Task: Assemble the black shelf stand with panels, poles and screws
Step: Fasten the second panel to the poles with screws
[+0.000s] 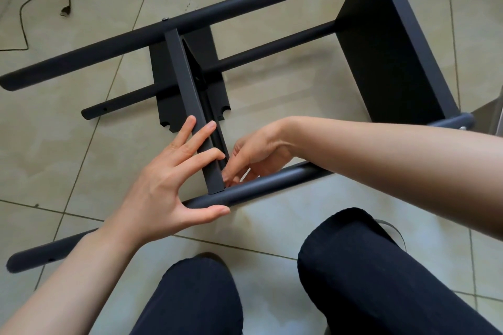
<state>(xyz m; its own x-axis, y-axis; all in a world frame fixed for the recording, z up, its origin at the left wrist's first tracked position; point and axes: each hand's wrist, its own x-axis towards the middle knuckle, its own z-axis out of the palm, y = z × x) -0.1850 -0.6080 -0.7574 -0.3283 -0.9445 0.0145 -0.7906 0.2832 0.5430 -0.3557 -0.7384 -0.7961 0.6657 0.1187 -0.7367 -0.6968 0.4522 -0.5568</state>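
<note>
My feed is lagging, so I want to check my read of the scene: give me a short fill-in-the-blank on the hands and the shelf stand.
1. The left hand spreads over the near end of the black metal middle panel, its thumb on the nearest round black pole, and its fingers are ____.
2. The right hand reaches where that panel meets the ____.
3. The black cable lies on the tiled ____.

Missing words: straight; pole; floor

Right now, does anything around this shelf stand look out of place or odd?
One thing: a loose black cable trails across the floor tiles at upper left, plug end free, apart from the shelf stand. The stand itself lies on its side mid-assembly; nothing looks bent or damaged.
</note>
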